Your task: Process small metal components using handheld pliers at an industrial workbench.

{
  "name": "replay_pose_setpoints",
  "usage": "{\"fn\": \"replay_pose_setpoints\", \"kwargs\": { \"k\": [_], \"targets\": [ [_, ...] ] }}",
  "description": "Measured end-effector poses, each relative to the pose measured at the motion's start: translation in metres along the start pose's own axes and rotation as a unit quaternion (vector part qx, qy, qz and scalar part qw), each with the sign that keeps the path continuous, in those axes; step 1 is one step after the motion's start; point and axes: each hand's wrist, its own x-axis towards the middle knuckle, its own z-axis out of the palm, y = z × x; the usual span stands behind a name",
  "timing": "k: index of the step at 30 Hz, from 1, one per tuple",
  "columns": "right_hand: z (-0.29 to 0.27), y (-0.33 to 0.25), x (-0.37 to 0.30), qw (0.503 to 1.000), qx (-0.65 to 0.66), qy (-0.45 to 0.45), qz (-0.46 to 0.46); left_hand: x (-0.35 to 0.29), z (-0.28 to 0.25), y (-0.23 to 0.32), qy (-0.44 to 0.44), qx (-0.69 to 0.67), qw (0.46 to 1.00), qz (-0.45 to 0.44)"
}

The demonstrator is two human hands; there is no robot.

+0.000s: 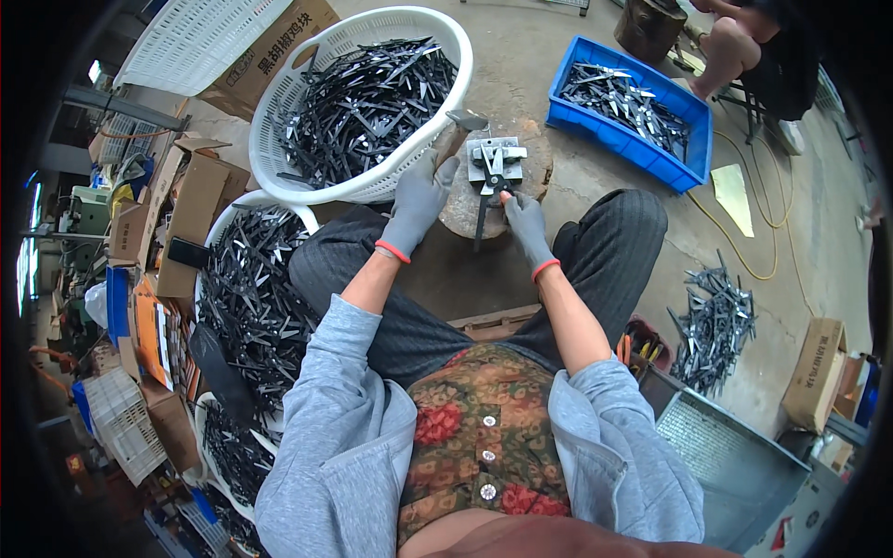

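My left hand (pixel 419 200), in a grey glove with a red cuff, is closed round the wooden handle of a hammer (pixel 468 120); its metal head is raised left of a small metal block (pixel 508 149). The block sits on a round wooden stump (pixel 539 177) between my knees. Across the block lie scissors (pixel 493 169), their bright blades apart and pointing away, a dark shank hanging toward me. My right hand (pixel 527 228), gloved alike, pinches the scissors near their pivot, partly hiding that side.
Dark scissor parts fill a large white basket (pixel 456 42), more white baskets (pixel 312 221) at my left and a blue crate (pixel 614 153). A loose heap (pixel 714 321) lies on the floor at right, near a metal tray (pixel 726 456). Another person (pixel 735 51) sits at the far right.
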Motion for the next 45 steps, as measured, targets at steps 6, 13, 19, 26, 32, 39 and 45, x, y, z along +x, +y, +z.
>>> {"fn": "replay_pose_setpoints", "kwargs": {
  "k": [6, 13, 19, 26, 32, 39, 45],
  "targets": [
    [-0.002, 0.001, 0.004, 0.997, -0.050, -0.020, 0.048, 0.001, -0.001, 0.005, -0.120, 0.140, 0.975, -0.120],
    [-0.001, 0.006, 0.002, 1.000, 0.016, -0.007, 0.007, 0.002, -0.011, 0.026, 0.061, -0.107, 0.992, 0.020],
    [0.003, 0.008, -0.002, 0.999, 0.036, 0.020, -0.023, 0.003, 0.006, -0.009, -0.061, 0.113, 0.988, -0.086],
    [-0.006, -0.011, -0.009, 0.984, 0.169, -0.026, 0.051, -0.002, 0.028, -0.049, -0.038, 0.167, 0.971, -0.169],
    [-0.016, -0.054, -0.018, 0.962, 0.251, -0.016, 0.106, -0.013, 0.032, -0.040, 0.116, 0.257, 0.958, 0.054],
    [-0.039, -0.112, -0.027, 0.939, 0.339, -0.059, 0.007, -0.043, -0.001, 0.040, -0.214, -0.175, 0.935, -0.221],
    [-0.045, -0.139, -0.052, 0.784, 0.496, -0.365, -0.077, -0.040, -0.012, 0.056, -0.211, -0.418, 0.857, -0.214]
  ]
}}
